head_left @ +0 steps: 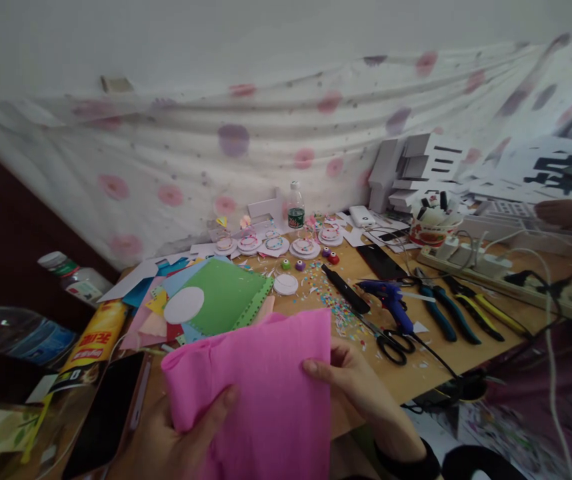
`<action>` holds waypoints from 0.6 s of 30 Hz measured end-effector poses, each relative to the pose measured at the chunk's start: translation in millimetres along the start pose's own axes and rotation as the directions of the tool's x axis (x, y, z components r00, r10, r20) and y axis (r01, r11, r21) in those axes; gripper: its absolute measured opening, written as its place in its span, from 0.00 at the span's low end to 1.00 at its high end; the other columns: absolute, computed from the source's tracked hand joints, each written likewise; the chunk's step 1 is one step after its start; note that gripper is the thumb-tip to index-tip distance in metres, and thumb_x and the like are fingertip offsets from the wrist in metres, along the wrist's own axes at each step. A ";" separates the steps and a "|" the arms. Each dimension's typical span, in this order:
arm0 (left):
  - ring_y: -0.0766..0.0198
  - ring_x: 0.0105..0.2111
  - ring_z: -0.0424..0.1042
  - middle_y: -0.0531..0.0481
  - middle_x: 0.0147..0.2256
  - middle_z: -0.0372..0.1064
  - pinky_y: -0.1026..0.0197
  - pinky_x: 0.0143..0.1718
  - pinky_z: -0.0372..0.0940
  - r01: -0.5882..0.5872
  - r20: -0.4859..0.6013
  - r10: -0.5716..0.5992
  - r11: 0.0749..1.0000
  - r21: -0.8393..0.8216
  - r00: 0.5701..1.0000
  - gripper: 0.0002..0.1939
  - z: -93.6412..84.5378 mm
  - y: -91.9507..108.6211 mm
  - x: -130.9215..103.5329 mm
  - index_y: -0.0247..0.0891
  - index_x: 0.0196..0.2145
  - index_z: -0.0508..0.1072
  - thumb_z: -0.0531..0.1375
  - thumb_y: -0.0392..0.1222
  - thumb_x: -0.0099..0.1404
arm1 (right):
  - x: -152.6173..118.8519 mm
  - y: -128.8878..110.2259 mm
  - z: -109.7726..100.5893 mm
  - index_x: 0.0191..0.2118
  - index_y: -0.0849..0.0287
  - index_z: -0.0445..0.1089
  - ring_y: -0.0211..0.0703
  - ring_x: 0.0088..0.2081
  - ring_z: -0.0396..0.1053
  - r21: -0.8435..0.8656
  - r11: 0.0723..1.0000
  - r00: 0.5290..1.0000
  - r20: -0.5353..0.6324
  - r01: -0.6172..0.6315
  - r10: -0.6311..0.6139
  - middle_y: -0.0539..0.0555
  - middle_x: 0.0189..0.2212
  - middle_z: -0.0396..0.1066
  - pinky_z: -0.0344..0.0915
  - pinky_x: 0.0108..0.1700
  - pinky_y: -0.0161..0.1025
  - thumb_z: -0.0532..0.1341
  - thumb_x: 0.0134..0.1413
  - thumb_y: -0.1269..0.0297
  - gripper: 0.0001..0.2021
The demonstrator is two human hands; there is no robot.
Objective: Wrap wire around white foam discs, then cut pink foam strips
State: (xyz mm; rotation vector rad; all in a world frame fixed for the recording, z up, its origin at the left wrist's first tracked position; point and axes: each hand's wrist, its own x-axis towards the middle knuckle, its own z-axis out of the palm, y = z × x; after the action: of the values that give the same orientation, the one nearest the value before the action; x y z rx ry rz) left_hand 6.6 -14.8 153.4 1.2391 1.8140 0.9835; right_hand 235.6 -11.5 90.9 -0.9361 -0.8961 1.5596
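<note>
A folded sheet of bright pink material (271,393) fills the lower middle of the head view, held up over the table's front edge. My left hand (186,433) grips its lower left part, the thumb lying across the front. At the upper right edge, my right hand (341,373) pinches the sheet between thumb and fingers. The sheet's left side is rolled or folded over. Behind it lie a green sheet (226,293) with a notched edge and a white paper oval (184,305).
Right of the sheet lie scissors (391,343), a blue glue gun (389,300), pliers (449,310) and a power strip (506,280). A phone (109,413) and bottles (16,330) are at left. Another person's hand (571,215) shows at far right.
</note>
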 end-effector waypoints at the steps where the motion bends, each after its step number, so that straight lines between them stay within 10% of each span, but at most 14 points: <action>1: 0.45 0.27 0.78 0.45 0.23 0.78 0.53 0.28 0.72 -0.007 -0.020 0.007 1.000 0.000 1.000 0.23 0.5 -2.2 1.4 0.37 0.26 0.79 0.72 0.60 0.43 | -1.8 -1.6 0.0 0.31 0.59 0.79 0.41 0.29 0.73 -0.026 1.000 0.999 -0.036 0.011 -0.012 0.51 0.29 0.79 0.68 0.35 0.38 0.75 0.44 0.51 0.16; 12: 0.49 0.29 0.79 0.46 0.25 0.79 0.55 0.30 0.74 0.108 0.116 -0.077 0.953 -0.284 0.990 0.19 6.4 -15.1 15.2 0.36 0.29 0.79 0.72 0.55 0.48 | -9.4 -15.3 5.7 0.23 0.60 0.76 0.39 0.21 0.64 -0.193 0.981 0.954 -0.291 0.019 -0.076 0.50 0.19 0.71 0.60 0.24 0.35 0.72 0.44 0.45 0.21; 18: 0.49 0.31 0.78 0.47 0.24 0.78 0.59 0.28 0.71 0.003 0.007 -0.002 0.983 -0.181 1.000 0.18 13.9 -13.4 15.4 0.36 0.28 0.79 0.70 0.56 0.50 | -12.3 -16.8 8.6 0.23 0.60 0.77 0.41 0.23 0.65 -0.415 0.903 0.896 -0.350 0.112 -0.273 0.51 0.20 0.71 0.61 0.24 0.35 0.70 0.48 0.50 0.16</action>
State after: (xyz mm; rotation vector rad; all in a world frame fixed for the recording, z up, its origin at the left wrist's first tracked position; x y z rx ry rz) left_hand 9.0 -0.9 133.2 1.1266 1.6794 1.1145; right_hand 236.1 -21.5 111.1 -1.3451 -0.9795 0.9755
